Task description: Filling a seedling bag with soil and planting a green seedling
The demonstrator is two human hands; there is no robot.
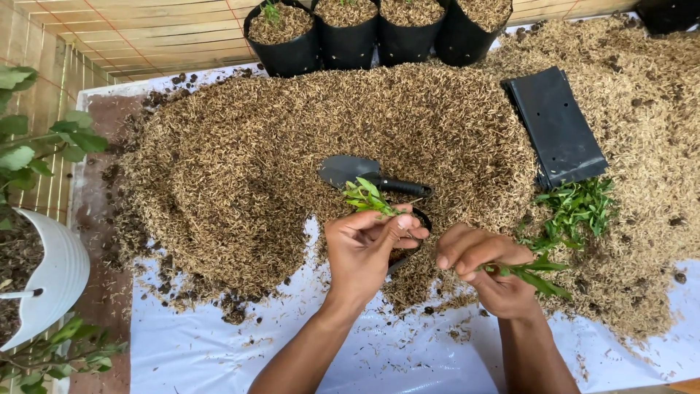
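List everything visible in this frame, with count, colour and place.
husk heap: one, tan, over the sheet's middle
white sheet: one, underneath
filled grow bags: four, black, top edge
flat grow bags: a stack, black, upper right
trowel: one, black, on the heap
loose cuttings: a bunch, green, right
white pot: one, left edge
leafy plant: green, left edge
left hand: holds a green cutting
right hand: holds a green sprig

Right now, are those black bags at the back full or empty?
Full. The four upright black bags are filled nearly to their rims with the same brown husk mix as the pile; one shows a small green sprout.
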